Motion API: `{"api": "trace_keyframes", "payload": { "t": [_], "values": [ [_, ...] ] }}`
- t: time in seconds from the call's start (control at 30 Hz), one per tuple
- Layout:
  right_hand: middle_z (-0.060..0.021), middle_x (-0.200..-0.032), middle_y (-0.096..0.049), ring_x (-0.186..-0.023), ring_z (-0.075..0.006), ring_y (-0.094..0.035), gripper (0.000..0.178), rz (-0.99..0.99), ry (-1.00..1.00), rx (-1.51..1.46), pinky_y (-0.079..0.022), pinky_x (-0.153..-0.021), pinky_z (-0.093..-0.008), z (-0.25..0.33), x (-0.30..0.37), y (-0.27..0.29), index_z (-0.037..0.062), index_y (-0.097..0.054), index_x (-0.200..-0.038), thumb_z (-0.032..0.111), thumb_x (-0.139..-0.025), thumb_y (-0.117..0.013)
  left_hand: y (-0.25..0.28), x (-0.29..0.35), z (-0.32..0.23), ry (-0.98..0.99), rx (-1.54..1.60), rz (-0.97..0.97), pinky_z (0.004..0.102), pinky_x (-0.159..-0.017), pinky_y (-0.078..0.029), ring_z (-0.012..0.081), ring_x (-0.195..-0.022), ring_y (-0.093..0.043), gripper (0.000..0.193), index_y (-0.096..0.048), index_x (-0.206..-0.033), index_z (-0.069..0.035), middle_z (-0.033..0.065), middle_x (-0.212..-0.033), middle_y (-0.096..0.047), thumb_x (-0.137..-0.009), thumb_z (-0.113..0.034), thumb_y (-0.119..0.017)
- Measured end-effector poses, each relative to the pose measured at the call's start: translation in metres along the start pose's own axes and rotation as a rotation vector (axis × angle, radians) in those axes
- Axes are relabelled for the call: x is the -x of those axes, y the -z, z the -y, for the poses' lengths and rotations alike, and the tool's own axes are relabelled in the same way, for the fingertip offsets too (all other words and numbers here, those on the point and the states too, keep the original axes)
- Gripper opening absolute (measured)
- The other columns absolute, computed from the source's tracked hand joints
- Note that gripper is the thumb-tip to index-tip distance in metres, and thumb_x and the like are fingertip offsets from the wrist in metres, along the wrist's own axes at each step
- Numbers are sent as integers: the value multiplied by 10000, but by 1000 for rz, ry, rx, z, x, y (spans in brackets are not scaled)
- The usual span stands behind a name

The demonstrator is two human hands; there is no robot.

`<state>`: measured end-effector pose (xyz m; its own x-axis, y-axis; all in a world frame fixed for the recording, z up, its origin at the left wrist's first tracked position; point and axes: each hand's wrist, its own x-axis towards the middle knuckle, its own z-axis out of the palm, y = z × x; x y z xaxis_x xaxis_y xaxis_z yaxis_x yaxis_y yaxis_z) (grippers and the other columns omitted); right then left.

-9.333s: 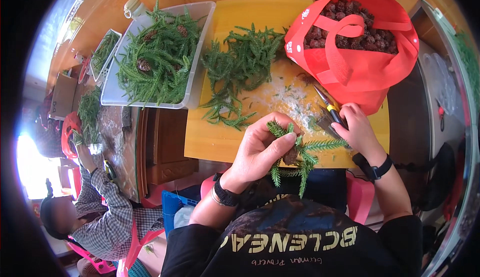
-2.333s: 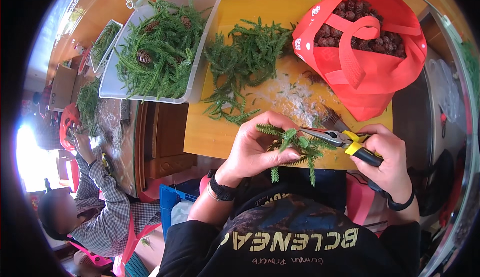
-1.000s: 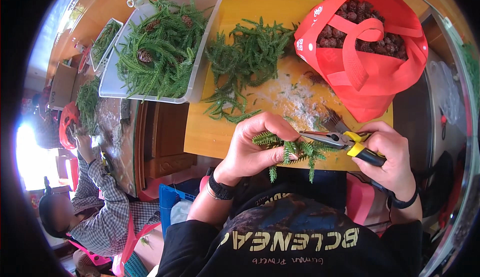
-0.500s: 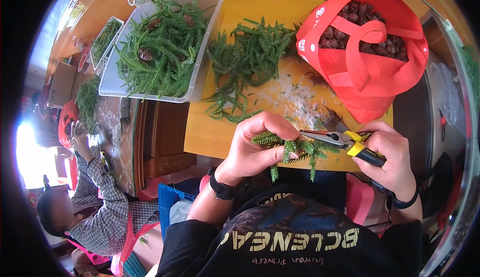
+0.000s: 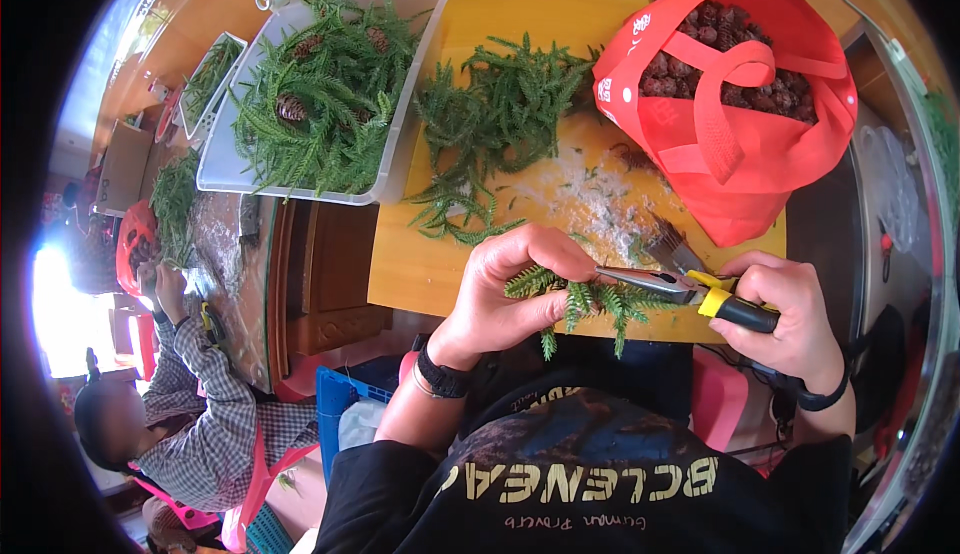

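Between the thumb and fingers of my left hand (image 5: 510, 289) is a small green artificial pine sprig (image 5: 615, 304), its needled tips hanging below the fingers. My right hand (image 5: 790, 319) is closed around the yellow-and-black handles of needle-nose pliers (image 5: 738, 309). Their long jaws point left, with the tip by my left fingertips at the top of the sprig. Whether the jaws grip anything there is too small to tell. Both hands are over the near edge of the yellow table (image 5: 440, 269).
More pine sprigs (image 5: 515, 104) lie on the table beside white flaky debris (image 5: 600, 199) and a brush (image 5: 670, 244). A clear bin (image 5: 400, 154) at left holds greenery and pine cones. A red bag (image 5: 745, 164) of pine cones stands right. Another person (image 5: 215, 444) works at the left table.
My right hand and the pliers have shifted slightly right and down. My left hand stays nearly in place with the sprig. The other person's hands have moved a little.
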<state>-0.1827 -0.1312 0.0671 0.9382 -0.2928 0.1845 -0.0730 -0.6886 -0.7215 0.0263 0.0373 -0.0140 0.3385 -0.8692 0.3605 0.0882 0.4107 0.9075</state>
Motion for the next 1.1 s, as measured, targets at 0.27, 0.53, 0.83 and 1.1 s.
{"api": "trace_keyframes", "payload": {
  "t": [0.27,0.53,0.83,1.1],
  "values": [
    [-51,-543,-503,-496,-142,-526,279,330,-279,-154,-440,-540,-249,7,-12,13,46,-454,-627,117,-682,-718,-1,-2,-1,-46,150,16,343,-706,-500,234,-788,-613,235,-543,-833,-65,113,-816,-622,-725,-78,-751],
    [-2,-566,-492,-506,-71,-409,265,514,-311,-461,-337,-476,-244,-9,-17,15,39,-470,-687,130,-757,-709,-2,-5,0,-107,134,27,353,-717,-501,253,-797,-611,223,-557,-830,-68,135,-843,-635,-721,-77,-751],
    [-74,-797,-649,-635,-87,-551,182,921,-622,-885,-439,-604,-235,-19,-32,25,-45,-573,-953,94,-840,-604,-10,-7,-12,-87,163,61,373,-714,-493,285,-777,-615,103,-626,-784,-24,152,-797,-644,-758,-111,-676],
    [-168,-1057,-622,-1087,-289,-527,244,1220,-395,-1121,-420,-885,-356,-14,-26,16,-82,-628,-961,124,-907,-511,-1,-10,-22,-24,222,114,363,-643,-501,282,-716,-614,118,-634,-729,-4,158,-769,-641,-732,-111,-686]
  ]
}}
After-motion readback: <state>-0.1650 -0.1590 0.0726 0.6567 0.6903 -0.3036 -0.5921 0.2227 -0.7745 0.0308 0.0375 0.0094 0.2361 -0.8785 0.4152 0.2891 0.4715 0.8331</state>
